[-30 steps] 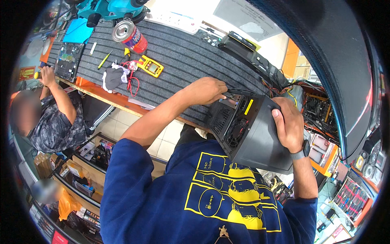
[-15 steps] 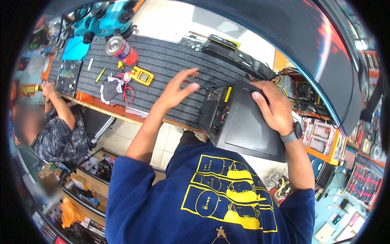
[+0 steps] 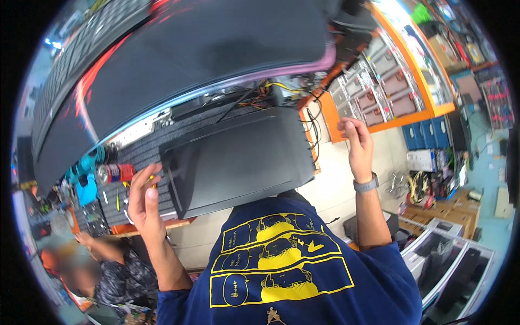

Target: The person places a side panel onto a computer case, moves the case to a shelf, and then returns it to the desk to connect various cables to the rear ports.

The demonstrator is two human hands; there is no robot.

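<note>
The computer case [image 3: 238,165] lies in front of you, partly on the ribbed bench mat [image 3: 142,156], broad panel up; the mat apparently bears its weight, so neither hand needs to. Your left hand [image 3: 145,205] is empty, fingers parted beside the case's left end; contact cannot be confirmed. Your right hand [image 3: 358,147] is empty, clear of the case. A red can [image 3: 115,173] occupies the mat's left; an orange-edged cabinet [image 3: 442,110] borders the pale floor [image 3: 338,181].

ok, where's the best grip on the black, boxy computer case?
Likely both short ends of the black, boxy computer case: bare left hand from the left, bare right hand with its grey-banded watch from the right. Its broad, smooth panel faces up with no visible handle, and the ends lie between the hands.
</note>
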